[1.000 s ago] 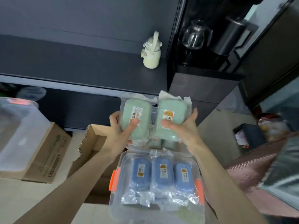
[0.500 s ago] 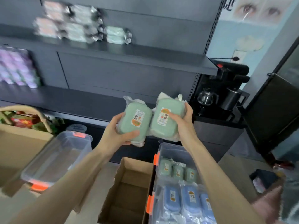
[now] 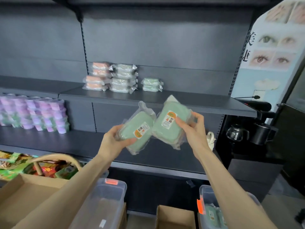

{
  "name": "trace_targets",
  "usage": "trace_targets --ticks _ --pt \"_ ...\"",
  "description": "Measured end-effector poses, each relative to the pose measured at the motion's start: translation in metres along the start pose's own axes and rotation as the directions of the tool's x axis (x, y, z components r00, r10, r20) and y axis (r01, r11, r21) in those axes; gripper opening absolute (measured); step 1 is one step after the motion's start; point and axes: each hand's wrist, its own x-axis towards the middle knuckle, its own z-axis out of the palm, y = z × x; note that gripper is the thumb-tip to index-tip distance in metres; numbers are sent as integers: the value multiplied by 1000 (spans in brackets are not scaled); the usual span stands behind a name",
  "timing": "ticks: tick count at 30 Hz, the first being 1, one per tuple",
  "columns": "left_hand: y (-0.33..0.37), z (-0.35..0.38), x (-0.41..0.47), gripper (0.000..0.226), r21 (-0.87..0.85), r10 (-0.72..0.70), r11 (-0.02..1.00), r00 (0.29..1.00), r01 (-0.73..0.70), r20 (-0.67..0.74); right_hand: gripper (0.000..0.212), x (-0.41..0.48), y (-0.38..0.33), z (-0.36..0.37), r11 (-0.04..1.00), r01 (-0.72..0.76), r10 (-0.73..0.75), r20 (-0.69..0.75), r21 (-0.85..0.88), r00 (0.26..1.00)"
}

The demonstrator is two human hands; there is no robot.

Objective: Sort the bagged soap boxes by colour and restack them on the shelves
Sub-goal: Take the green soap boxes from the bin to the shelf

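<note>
Left hand [image 3: 113, 143] fingers [image 3: 129, 141] clamped round left green box [image 3: 140, 129]; right hand [image 3: 196, 131] fingers [image 3: 180, 125] clamped on right green box [image 3: 168, 128]; boxes touching.

A shop: dark gondola shelves [image 3: 148, 98] stacked with bagged goods [image 3: 123, 78].

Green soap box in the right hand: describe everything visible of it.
The green soap box is a rounded pale-green rectangle in a clear crinkly bag, an orange-and-white label on its face. The right hand grips its right side, holding it tilted in mid-air before the shelves; its bag touches the other green box.
</note>
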Motion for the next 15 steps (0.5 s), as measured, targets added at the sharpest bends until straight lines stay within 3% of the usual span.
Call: trace_targets --ticks 5,10,15 --pt "19 -27 67 55 -135 8 991 1000 -6 10 60 46 -19 47 997 78 -77 -52 16 996" --pt "21 -32 139 45 -75 81 994 997 -81 0 88 102 -18 77 993 98 -98 -4 66 995" --pt "11 -25 214 56 17 119 993 993 -119 -12 71 166 -10 93 993 114 -112 -42 37 993"
